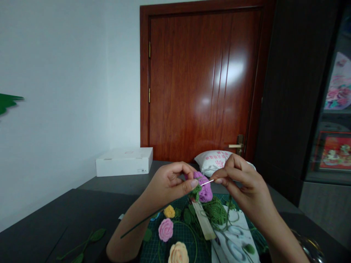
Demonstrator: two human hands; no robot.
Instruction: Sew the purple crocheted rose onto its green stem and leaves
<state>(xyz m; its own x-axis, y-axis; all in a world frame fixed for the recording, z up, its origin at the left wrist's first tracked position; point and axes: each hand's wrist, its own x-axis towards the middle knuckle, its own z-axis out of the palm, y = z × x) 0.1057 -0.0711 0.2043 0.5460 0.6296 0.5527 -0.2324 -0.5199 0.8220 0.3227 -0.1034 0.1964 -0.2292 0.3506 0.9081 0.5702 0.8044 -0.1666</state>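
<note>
My left hand (179, 180) is closed on a purple yarn flower (206, 190) with a green base (195, 193), holding it above the table. A long dark green stem (145, 220) slants down to the left from that base. Between thumb and fingertips, my right hand (242, 179) pinches a thin silver needle (207, 182) whose far end meets the flower's green part. Whether the needle has an eye or a hook I cannot tell. Green yarn (229, 208) hangs below my right hand. Beneath the flower lies a ball of green yarn (216, 211).
A green cutting mat (181, 239) bears a pink rose (165, 229), a cream rose (178, 252) and a yellow flower (169, 211). A pale flat strip (203, 221) and a white printed sheet (236, 241) lie near the yarn. Behind stand a white box (123, 162) and a white bag (212, 162).
</note>
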